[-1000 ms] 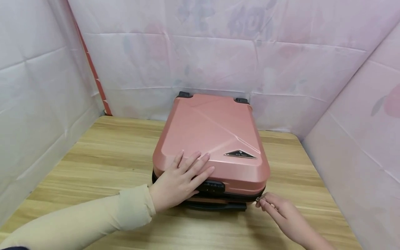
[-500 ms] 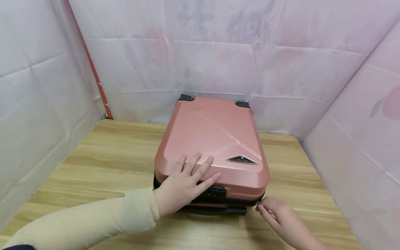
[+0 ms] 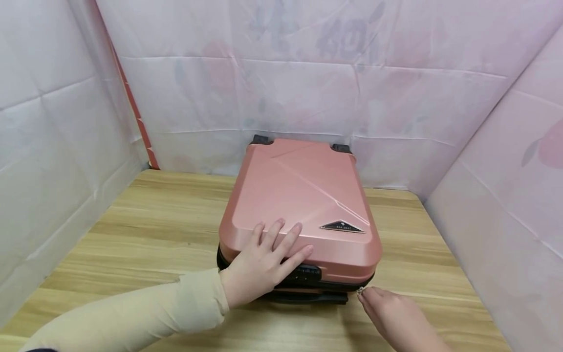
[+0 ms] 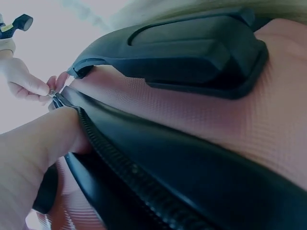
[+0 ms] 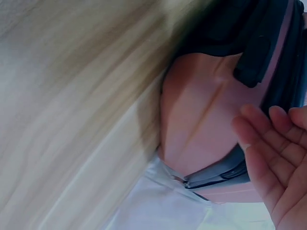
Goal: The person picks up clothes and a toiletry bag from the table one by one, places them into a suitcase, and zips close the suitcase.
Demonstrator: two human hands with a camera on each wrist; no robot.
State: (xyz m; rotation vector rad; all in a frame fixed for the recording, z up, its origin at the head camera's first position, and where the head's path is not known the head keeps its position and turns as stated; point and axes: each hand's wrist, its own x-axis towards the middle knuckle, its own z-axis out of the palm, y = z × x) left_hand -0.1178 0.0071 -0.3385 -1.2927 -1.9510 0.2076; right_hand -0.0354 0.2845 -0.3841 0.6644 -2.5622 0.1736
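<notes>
A pink hard-shell suitcase (image 3: pixel 303 190) lies flat with its black zip band and combination lock (image 3: pixel 308 274) toward me. My left hand (image 3: pixel 259 266) rests on its front edge, fingers spread over the lid. In the left wrist view, the left thumb (image 4: pixel 53 139) presses on the black band beside the zip teeth (image 4: pixel 120 163). At the front right corner, my right hand (image 3: pixel 393 313) pinches a small metal zip pull (image 3: pixel 360 290). The right wrist view shows curled right fingers (image 5: pixel 273 143) by the corner; the pull is hidden there.
The suitcase lies on a wood-grain table (image 3: pixel 145 234). Its wheels (image 3: pixel 261 139) face the back cloth wall (image 3: pixel 299 93). A black carry handle (image 3: pixel 308 297) sits below the lock. Cloth walls also stand at left (image 3: pixel 48 146) and right (image 3: pixel 519 171).
My right hand has shifted a little left along the front corner with the zip pull, and its wrist has turned. The left hand stays on the lid. The whole view has drifted slightly.
</notes>
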